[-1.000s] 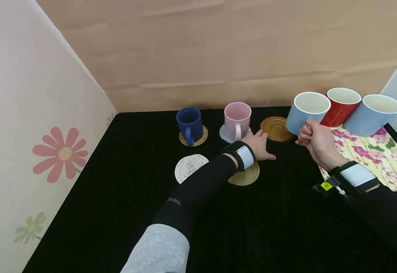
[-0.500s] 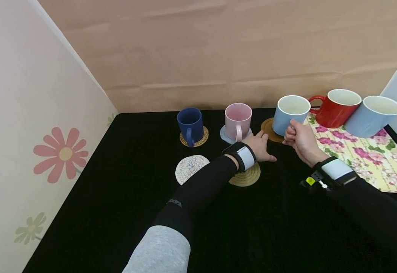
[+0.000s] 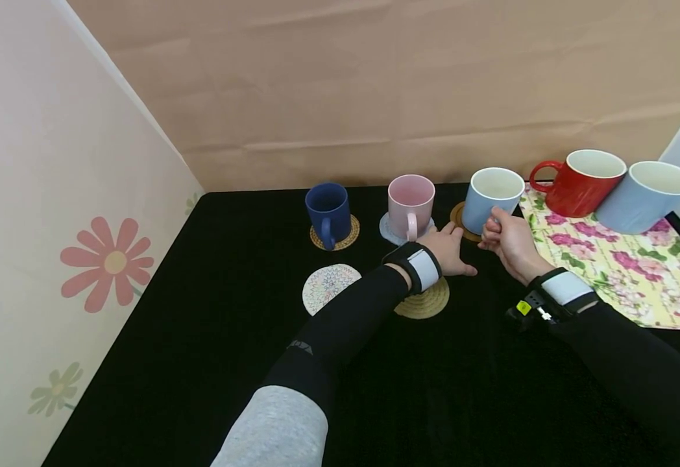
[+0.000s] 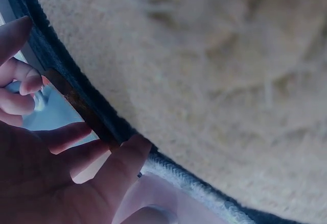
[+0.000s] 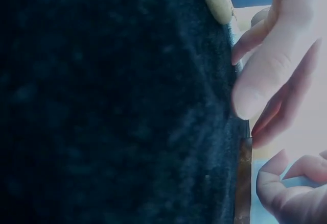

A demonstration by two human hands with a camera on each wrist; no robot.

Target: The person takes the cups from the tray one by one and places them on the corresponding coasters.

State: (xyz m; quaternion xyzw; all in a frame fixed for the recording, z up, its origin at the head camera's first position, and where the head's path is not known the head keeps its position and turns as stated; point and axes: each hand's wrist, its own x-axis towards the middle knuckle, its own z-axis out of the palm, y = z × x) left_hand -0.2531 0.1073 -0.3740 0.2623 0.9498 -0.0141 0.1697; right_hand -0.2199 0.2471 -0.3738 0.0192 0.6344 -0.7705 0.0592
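My right hand [image 3: 512,245] grips the handle of a light blue mug [image 3: 488,202], which stands over a brown wooden coaster [image 3: 458,215]. In the right wrist view, the fingers curl round the mug's handle [image 5: 301,181]. My left hand [image 3: 446,251] lies with fingers spread between the pink mug [image 3: 405,217] and the wooden coaster, fingertips right by the coaster's left edge. The pink mug rests on a pale blue coaster [image 3: 384,228]. Beneath my left wrist is a woven straw coaster [image 3: 424,305], partly hidden.
A dark blue mug [image 3: 328,207] sits on a woven coaster [image 3: 348,239]. In front of it lies a white patterned coaster [image 3: 328,285]. On the right, a red mug [image 3: 585,188] and another light blue mug [image 3: 638,201] stand on a floral placemat [image 3: 632,279]. A wall rises behind.
My right hand has carried the light blue mug left from beside the red mug onto the wooden coaster, uncovering the red mug's handle. The left hand has stayed in place.
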